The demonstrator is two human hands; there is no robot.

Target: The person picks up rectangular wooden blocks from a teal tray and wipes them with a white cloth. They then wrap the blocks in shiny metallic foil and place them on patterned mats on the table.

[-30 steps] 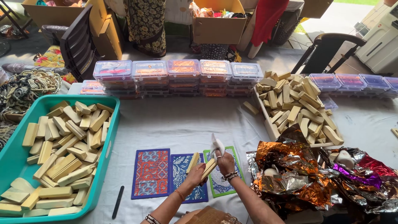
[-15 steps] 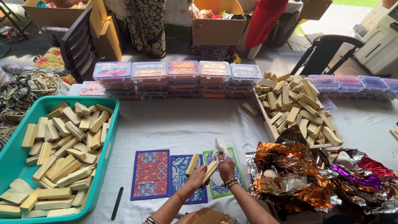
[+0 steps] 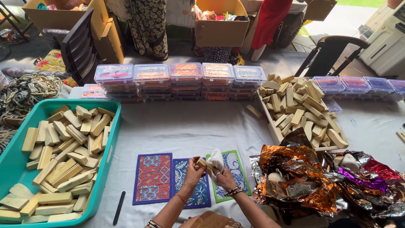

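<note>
Pinching tan block point(image 3: 201, 162) in left hand point(image 3: 193, 174), steadying it above patterned mats point(image 3: 187, 181); right hand point(image 3: 223, 177) closing on white cloth point(image 3: 216, 161), pressing it against block for wiping.
</note>
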